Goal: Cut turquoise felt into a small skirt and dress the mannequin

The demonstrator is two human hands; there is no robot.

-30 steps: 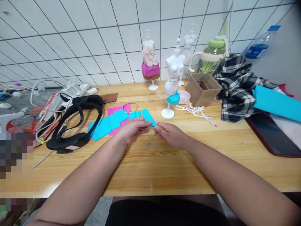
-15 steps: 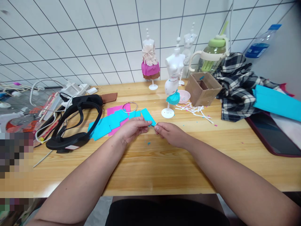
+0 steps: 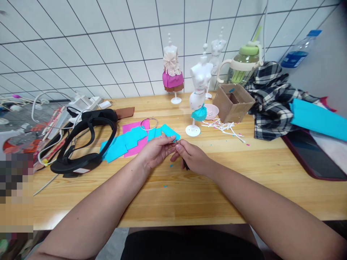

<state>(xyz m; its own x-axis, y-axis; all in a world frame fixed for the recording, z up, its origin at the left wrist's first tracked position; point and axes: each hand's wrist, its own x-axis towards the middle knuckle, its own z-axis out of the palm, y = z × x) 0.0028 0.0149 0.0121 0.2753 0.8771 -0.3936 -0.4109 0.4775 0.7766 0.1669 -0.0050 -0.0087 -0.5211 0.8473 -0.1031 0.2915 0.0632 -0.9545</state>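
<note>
My left hand is closed, its thumb and fingers pinching the near end of a bright blue strip, which looks like paper or thin cloth. Against its fingertips, my right hand is closed around a small black-handled tool. Only the black end of the tool shows below the palm, so I cannot tell its exact kind. Just beyond my hands stands a white mannequin wearing a blue puffed piece round its lower body. More blue pieces lie left of my hands, partly over a pink sheet.
A metal ring lies on the pieces. Left is a black headset. Behind stand a dressed mannequin, a pink bowl, a cardboard box and a jug. White strips, plaid cloth and a phone lie right.
My right hand has turned, and the black handle now shows beneath it. The blue strip has shifted its angle slightly. Another small blue scrap now lies on the table nearer to me.
</note>
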